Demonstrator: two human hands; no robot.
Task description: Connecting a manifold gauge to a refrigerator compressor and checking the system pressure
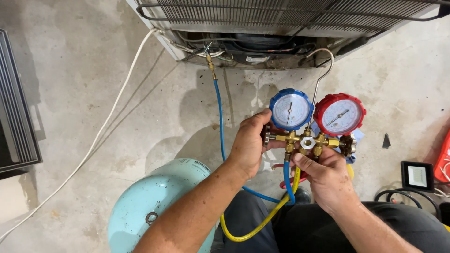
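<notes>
Standing at seven o'clock, a pale blue metal gas cylinder (150,206) rests on the concrete floor (93,93); the left hand (251,143) is clamped on the brass twin-gauge manifold (307,138) at centre, its right hand (328,175) pinching beneath, blue hose (219,117) rising toward twelve.

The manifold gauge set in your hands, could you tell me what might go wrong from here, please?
1. The left hand grips the knob by the blue gauge; a careless turn might vent gas, since the blue hose already joins the appliance's brass fitting.
2. The yellow hose loops by the knees and could snag or kink.
3. The pale blue cylinder stands close to the left arm and could be knocked.
</notes>
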